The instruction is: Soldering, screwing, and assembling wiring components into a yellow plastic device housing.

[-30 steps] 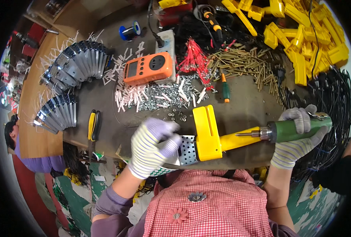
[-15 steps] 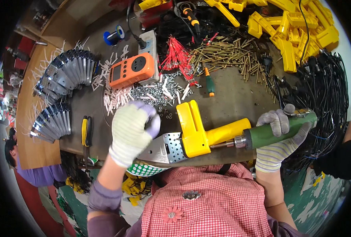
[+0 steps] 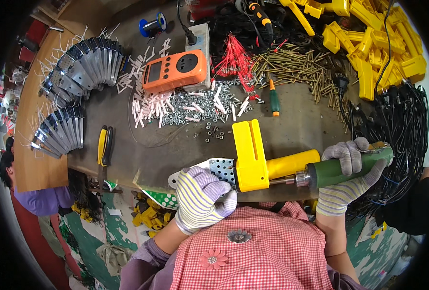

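My right hand [image 3: 345, 169], in a striped glove, is wrapped round a green electric screwdriver [image 3: 335, 169]. Its bit points left, toward a yellow plastic handle piece [image 3: 251, 157] at the table's near edge, beside that piece's round grip. A metal blade-like plate with a perforated section [image 3: 222, 170] sticks out of the yellow piece on the left. Over the plate's near edge lies my left hand [image 3: 202, 198], also gloved, fingers and thumb curled together. What those fingers pinch, if anything, is hidden.
Beyond lie loose nuts [image 3: 185, 108], white sleeves [image 3: 149, 107], red-coated leads [image 3: 233, 60] and long screws [image 3: 296, 65]. An orange meter [image 3: 175, 71] rests against a power strip. Metal plates [image 3: 86, 67] stand fanned at left; yellow housings [image 3: 369, 43] and black cables [image 3: 398, 121] pile up right.
My left hand has come down and to the right, onto the plate's near edge. My right hand keeps hold of the electric screwdriver. The whole view has shifted slightly.
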A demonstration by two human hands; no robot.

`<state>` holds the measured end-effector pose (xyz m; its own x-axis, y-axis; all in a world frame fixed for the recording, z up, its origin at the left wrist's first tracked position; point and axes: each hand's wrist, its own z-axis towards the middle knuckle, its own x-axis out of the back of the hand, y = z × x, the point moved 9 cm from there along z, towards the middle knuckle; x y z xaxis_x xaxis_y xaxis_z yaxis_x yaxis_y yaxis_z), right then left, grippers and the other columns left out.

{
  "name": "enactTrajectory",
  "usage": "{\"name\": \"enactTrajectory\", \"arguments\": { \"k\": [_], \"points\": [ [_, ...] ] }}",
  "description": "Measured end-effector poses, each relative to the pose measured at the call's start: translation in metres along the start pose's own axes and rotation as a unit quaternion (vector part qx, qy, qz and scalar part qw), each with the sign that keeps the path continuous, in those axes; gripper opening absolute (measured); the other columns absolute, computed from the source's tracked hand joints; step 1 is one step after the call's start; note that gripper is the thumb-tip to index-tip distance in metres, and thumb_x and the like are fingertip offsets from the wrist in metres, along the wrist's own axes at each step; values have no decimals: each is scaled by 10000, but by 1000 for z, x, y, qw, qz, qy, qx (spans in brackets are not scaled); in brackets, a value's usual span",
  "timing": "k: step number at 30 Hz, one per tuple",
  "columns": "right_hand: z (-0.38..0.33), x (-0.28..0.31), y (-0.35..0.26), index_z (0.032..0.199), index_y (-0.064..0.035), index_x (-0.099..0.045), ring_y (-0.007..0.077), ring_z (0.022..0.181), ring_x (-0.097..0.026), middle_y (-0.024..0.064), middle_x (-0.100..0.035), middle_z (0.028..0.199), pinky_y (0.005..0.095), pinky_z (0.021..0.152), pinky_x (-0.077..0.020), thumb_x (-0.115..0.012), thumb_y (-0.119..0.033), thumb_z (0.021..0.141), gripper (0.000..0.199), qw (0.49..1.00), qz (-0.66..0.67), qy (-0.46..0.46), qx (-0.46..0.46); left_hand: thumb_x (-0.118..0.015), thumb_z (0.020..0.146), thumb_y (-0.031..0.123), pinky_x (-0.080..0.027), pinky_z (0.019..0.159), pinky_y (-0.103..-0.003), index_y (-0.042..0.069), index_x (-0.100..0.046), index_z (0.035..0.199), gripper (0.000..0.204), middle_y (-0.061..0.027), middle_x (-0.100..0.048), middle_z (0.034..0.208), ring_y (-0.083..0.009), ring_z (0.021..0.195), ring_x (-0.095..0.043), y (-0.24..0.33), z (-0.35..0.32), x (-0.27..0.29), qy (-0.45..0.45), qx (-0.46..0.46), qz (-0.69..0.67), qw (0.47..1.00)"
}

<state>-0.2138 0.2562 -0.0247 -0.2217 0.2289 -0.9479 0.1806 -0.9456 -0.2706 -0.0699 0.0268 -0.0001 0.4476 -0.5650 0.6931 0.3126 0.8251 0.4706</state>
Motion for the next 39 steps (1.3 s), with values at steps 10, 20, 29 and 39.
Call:
{"name": "enactTrajectory", "arguments": {
  "k": [10,20,29,39],
  "points": [
    [-1,1,-1,1074,-70,-598,58,492,-346,-82,-368,569,295,833,-449,-694,-502,912,470,1000,1,14,-2,-813,701,159,-468,705,-408,99,-684,903,246,-45,-623,758,-255,694,-584,-4,-1,-1,-36,22,-37,998],
    [2,-1,-2,1084,-58,-611,55,481,-357,-83,-382,551,296,812,-469,-689,-499,914,479,1000,-17,8,4,-804,732,152,-487,722,-421,88,-683,948,256,-53,-627,768,-257,701,-593,0,0,-7,-74,-13,-33,997],
    [-2,1,0,1056,-53,-630,61,439,-343,-73,-374,519,318,782,-459,-690,-515,906,489,1000,1,0,12,-661,760,177,-498,705,-441,52,-699,900,192,-86,-661,809,-270,766,-625,9,9,-19,-170,-124,4,978],
    [-3,1,5,1137,-20,-637,52,446,-325,-86,-321,529,306,811,-452,-681,-504,913,535,1000,16,20,1,-651,798,185,-487,723,-422,86,-674,885,134,-61,-598,833,-257,789,-596,6,9,-14,-167,-96,3,981]
  ]
}}
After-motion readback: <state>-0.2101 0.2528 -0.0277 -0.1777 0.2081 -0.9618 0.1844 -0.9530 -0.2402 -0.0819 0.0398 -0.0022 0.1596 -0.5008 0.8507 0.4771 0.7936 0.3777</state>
